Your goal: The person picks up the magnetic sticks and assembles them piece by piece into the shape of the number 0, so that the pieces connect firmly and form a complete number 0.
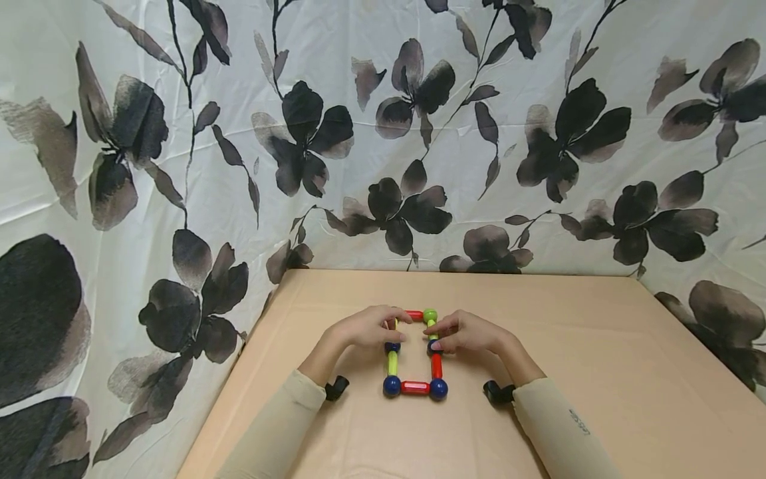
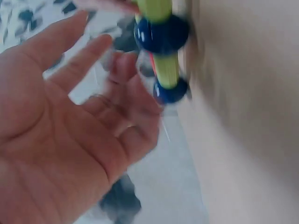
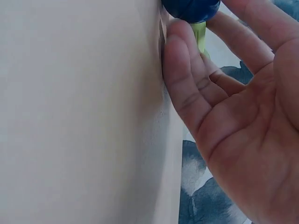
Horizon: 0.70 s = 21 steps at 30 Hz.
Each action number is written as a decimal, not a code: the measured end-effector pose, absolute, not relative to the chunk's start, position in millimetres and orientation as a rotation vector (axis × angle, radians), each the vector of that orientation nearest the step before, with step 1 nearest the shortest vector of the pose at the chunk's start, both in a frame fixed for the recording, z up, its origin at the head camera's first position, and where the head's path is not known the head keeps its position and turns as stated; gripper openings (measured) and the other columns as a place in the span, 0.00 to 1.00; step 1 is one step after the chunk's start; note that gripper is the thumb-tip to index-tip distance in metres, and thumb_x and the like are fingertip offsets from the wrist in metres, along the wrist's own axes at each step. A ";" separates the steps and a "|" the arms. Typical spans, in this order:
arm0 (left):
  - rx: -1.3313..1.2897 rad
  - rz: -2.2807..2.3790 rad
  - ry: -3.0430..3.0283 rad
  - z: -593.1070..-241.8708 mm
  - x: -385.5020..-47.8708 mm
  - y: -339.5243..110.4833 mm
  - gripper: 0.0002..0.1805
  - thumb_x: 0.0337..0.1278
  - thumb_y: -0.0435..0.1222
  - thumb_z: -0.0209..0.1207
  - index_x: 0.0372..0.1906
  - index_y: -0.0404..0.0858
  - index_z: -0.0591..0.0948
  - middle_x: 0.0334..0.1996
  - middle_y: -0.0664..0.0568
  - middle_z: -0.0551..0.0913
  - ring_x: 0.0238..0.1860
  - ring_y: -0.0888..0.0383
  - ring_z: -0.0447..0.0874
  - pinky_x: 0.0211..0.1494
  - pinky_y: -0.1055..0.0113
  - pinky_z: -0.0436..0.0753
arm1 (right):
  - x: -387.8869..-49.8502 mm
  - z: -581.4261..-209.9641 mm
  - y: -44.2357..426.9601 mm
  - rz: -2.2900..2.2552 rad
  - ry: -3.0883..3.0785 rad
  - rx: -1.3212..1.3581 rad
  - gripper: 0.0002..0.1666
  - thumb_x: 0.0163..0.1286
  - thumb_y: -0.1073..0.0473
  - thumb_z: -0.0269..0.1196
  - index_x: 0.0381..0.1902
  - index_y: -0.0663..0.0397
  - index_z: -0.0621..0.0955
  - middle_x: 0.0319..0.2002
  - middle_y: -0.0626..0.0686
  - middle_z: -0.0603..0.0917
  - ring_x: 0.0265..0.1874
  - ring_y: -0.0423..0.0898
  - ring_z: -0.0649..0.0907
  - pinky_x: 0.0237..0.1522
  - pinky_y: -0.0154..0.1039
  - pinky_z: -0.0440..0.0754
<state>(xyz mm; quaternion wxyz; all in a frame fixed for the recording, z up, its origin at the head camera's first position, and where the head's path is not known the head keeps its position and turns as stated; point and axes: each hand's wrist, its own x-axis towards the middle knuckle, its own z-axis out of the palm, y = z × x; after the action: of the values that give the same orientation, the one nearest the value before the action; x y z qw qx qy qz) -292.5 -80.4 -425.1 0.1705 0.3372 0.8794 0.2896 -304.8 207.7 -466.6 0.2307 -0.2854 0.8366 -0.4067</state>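
A flat frame of coloured rods and balls lies on the table in front of me. Its near side has a red rod [image 1: 415, 387] between two blue balls, one at the near left [image 1: 391, 386]. A green ball [image 1: 429, 316] marks the far right corner. My left hand [image 1: 366, 327] is at the far left part, beside another blue ball [image 2: 161, 35]; its fingers are apart and loosely bent in the left wrist view. My right hand [image 1: 473, 332] pinches the right side at a blue ball [image 3: 191, 8], next to a yellow-green rod [image 3: 200, 37]. The far left corner is hidden by my left hand.
The frame lies on a tan-covered table [image 1: 598, 346]. Behind and left of it hangs a white cloth [image 1: 359, 153] with dark flowers. A black wrist strap [image 1: 336, 388] sits at each sleeve's end.
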 end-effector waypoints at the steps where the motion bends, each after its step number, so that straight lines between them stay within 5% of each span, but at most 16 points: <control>1: 0.903 0.824 2.488 -424.4 -295.2 -82.7 0.21 0.71 0.43 0.65 0.64 0.41 0.82 0.40 0.49 0.82 0.36 0.57 0.77 0.37 0.66 0.77 | -305.4 -467.0 208.1 -1.129 2.294 -0.772 0.21 0.72 0.54 0.70 0.61 0.52 0.86 0.28 0.47 0.82 0.27 0.44 0.79 0.37 0.36 0.75; 6: 0.694 0.836 2.334 -425.7 -303.5 -87.1 0.23 0.67 0.43 0.68 0.62 0.40 0.82 0.34 0.46 0.82 0.23 0.54 0.75 0.28 0.65 0.76 | -309.1 -470.7 207.8 -1.143 2.297 -0.747 0.20 0.71 0.53 0.71 0.58 0.48 0.88 0.33 0.49 0.84 0.27 0.45 0.83 0.40 0.39 0.79; 15: 0.654 0.952 2.330 -444.1 -316.4 -87.3 0.20 0.63 0.42 0.72 0.56 0.39 0.84 0.32 0.51 0.86 0.29 0.50 0.87 0.35 0.62 0.84 | -315.5 -477.3 200.6 -1.201 2.315 -0.674 0.18 0.69 0.50 0.72 0.55 0.47 0.89 0.34 0.53 0.83 0.28 0.47 0.82 0.36 0.38 0.84; 21: 0.636 1.000 2.326 -449.9 -318.6 -88.6 0.19 0.62 0.43 0.72 0.54 0.41 0.85 0.30 0.51 0.85 0.26 0.54 0.84 0.32 0.64 0.82 | -313.5 -475.9 195.1 -1.202 2.336 -0.650 0.18 0.69 0.50 0.72 0.54 0.48 0.89 0.32 0.53 0.82 0.26 0.45 0.81 0.34 0.36 0.82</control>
<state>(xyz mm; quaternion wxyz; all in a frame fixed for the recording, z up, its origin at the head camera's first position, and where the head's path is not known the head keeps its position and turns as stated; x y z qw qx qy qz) -318.6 -88.6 -449.9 0.2625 0.2352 0.8597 0.3698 -313.5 195.1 -475.9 0.2161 -0.2346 0.8427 -0.4337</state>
